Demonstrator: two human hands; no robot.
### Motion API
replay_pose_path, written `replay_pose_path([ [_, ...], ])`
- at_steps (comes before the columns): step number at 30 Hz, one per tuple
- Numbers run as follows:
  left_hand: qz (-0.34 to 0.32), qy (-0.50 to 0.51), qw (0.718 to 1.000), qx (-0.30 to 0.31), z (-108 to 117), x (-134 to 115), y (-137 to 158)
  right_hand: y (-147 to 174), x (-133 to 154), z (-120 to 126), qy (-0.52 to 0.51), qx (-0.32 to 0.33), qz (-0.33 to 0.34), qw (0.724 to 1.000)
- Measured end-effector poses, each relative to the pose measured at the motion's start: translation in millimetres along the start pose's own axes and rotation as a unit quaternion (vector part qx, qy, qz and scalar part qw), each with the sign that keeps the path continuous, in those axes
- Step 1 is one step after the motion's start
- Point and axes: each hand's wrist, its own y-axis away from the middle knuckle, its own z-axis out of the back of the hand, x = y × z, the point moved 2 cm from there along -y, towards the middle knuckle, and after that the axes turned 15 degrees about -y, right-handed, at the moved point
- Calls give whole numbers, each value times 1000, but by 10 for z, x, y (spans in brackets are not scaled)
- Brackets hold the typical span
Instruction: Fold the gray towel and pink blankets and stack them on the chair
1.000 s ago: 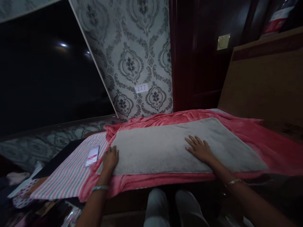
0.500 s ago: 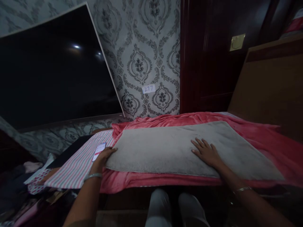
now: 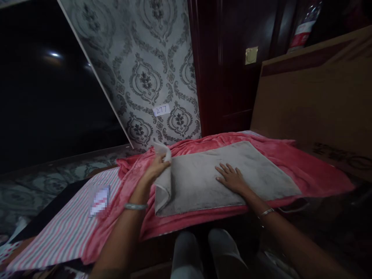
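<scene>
A grey plush mat lies across a rumpled red-pink blanket. Its left end is lifted and curls up, showing a paler underside. My left hand is closed on that raised end, fingers over the edge. Flat on the middle of the mat, fingers spread, rests my right hand. Under the blanket at the left is a striped pink, grey and white cloth. On this cloth lies a phone, its screen blurred out.
Behind stand a patterned wall with a paper label reading 277 and a dark red wooden panel. A large dark screen fills the left. At the right is a cardboard box, with a bottle beyond its top.
My left hand has taken hold of the mat's left end and lifted it up and to the right. My right hand stays flat on the mat. The view has turned rightward.
</scene>
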Motion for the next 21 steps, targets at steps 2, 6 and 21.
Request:
replay_pose_path([
  [2,-18,-27,999,36,-502,-274,-47,5,7,13,-3,4,-3,1000],
  [6,-19,-66,993,97,-1364,-473,49,6,17,32,-7,6,-4,1000],
  [21,-114,22,993,32,-1475,-289,783,18,259,256,-74,11,-10,997],
])
